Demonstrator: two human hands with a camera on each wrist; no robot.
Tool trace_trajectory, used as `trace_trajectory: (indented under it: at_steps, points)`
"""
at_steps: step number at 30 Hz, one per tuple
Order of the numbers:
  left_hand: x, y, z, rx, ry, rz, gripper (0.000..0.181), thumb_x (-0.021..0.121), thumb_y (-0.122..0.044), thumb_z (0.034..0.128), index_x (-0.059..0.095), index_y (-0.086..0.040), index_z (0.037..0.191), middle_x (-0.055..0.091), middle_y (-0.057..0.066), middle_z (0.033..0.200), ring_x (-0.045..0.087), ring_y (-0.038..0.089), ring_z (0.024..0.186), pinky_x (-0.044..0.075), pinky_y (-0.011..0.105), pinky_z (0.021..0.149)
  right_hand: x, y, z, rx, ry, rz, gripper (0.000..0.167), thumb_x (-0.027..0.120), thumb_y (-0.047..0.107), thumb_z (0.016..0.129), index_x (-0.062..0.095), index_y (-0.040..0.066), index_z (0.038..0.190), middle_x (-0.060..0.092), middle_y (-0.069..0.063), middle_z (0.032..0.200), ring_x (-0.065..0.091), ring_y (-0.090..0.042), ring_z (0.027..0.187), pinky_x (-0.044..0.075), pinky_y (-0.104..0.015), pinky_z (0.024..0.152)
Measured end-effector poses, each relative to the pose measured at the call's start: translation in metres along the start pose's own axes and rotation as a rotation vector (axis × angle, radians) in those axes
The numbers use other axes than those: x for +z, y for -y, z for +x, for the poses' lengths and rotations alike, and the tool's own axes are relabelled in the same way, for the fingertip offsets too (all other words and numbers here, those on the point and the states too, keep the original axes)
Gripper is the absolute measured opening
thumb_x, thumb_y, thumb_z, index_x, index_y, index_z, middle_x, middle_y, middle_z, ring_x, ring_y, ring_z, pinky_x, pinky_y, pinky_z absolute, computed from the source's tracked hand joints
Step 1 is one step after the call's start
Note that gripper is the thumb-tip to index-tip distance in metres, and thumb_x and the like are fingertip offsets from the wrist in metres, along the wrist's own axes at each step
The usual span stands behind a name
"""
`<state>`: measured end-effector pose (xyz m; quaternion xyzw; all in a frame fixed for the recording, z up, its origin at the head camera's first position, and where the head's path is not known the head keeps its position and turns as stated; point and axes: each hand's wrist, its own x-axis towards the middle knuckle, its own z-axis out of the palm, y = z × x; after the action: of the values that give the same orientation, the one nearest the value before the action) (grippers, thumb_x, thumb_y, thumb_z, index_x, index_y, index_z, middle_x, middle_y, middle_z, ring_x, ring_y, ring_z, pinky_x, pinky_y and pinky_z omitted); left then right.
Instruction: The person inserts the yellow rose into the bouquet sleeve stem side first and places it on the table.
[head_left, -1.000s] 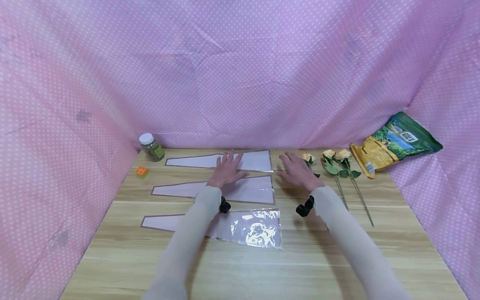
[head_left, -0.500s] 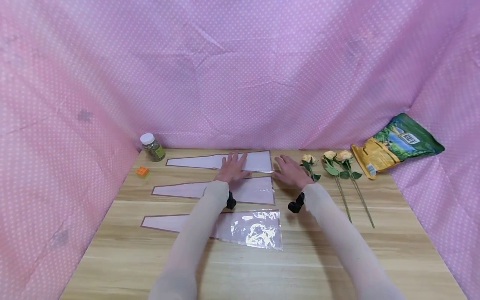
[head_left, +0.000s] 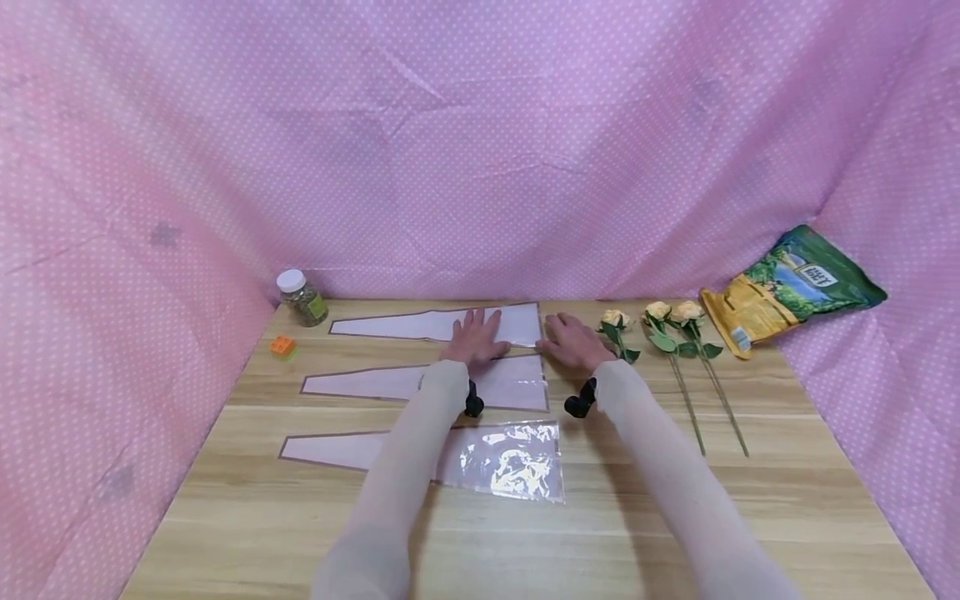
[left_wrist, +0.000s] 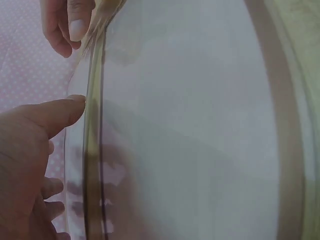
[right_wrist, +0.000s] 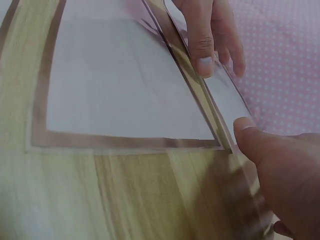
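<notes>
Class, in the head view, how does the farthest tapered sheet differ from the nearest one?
The farthest sheet has the left hand over its wide half; the nearest sheet has the left forearm crossing above it. The nearest sheet glints brightly at its wide end; the farthest sheet shows little glare. Both are pale, brown-bordered and taper toward the left.

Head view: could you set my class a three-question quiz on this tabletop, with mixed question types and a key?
1. Count: how many tapered plastic sheets lie on the wooden table?
2. True or false: the white-lidded jar stands nearer the orange-and-green toy brick than the pale yellow roses.
3. Fill the gap: the ____ hand lies nearer the pale yellow roses.

Key:
1. Three.
2. True.
3. Right hand.
</notes>
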<state>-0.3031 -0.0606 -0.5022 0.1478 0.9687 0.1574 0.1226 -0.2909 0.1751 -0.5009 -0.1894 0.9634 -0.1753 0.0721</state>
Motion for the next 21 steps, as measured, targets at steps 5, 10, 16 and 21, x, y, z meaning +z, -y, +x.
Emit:
trace_trajectory:
  at_steps: [5,10,16,21]
  points:
    - [0.002,-0.001,0.003,-0.013,-0.001,0.015,0.078,0.050,-0.053,0.0986,0.017,-0.018,0.161,0.011,0.019,0.168,0.008,0.041,0.156,0.010,0.060,0.124,0.004,-0.001,0.002,0.001,-0.007,-0.021,0.050,0.053,0.044,0.101,0.049,0.005,0.131,0.049,-0.026,0.143,0.050,-0.043,0.131,0.044,-0.059,0.106]
    - [0.000,-0.004,0.009,-0.016,-0.025,0.038,0.076,0.049,-0.052,0.0989,0.020,-0.018,0.160,0.017,0.018,0.168,0.012,0.041,0.156,0.012,0.061,0.124,0.005,-0.001,0.004,0.014,-0.015,-0.061,0.050,0.053,0.045,0.100,0.050,0.005,0.130,0.050,-0.025,0.140,0.052,-0.041,0.128,0.046,-0.057,0.104]
    - [-0.002,-0.009,0.012,-0.010,-0.011,0.026,0.074,0.051,-0.050,0.0988,0.023,-0.019,0.160,0.017,0.019,0.167,0.012,0.041,0.156,0.013,0.062,0.123,0.003,0.004,0.004,0.022,-0.038,-0.101,0.047,0.055,0.044,0.100,0.052,0.004,0.126,0.053,-0.024,0.137,0.054,-0.040,0.126,0.047,-0.057,0.102]
    - [0.004,-0.011,0.012,-0.014,0.004,0.035,0.070,0.049,-0.051,0.0997,0.027,-0.022,0.159,0.013,0.018,0.168,0.010,0.041,0.156,0.015,0.061,0.124,0.004,0.007,0.003,0.042,-0.059,-0.122,0.050,0.055,0.045,0.100,0.052,0.004,0.128,0.052,-0.024,0.139,0.053,-0.040,0.129,0.046,-0.059,0.103]
